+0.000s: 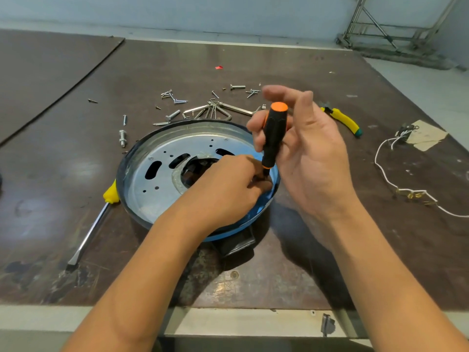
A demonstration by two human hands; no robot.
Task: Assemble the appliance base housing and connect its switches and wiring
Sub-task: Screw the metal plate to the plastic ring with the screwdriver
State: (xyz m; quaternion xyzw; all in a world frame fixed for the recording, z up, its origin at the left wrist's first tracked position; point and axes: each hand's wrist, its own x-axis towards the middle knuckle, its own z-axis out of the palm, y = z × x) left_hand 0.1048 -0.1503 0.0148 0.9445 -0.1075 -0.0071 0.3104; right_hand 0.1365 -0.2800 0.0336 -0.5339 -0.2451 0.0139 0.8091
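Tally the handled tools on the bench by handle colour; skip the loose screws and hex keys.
Orange-and-black screwdriver: 1
Yellow-handled screwdriver: 1
Yellow-and-green pliers: 1
Total: 3

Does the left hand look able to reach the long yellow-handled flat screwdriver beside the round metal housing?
Probably yes: the yellow-handled screwdriver lies unobstructed left of the housing, though the left hand is busy beside the orange-black screwdriver.

Even daylight, soft shadows, wide-angle warping
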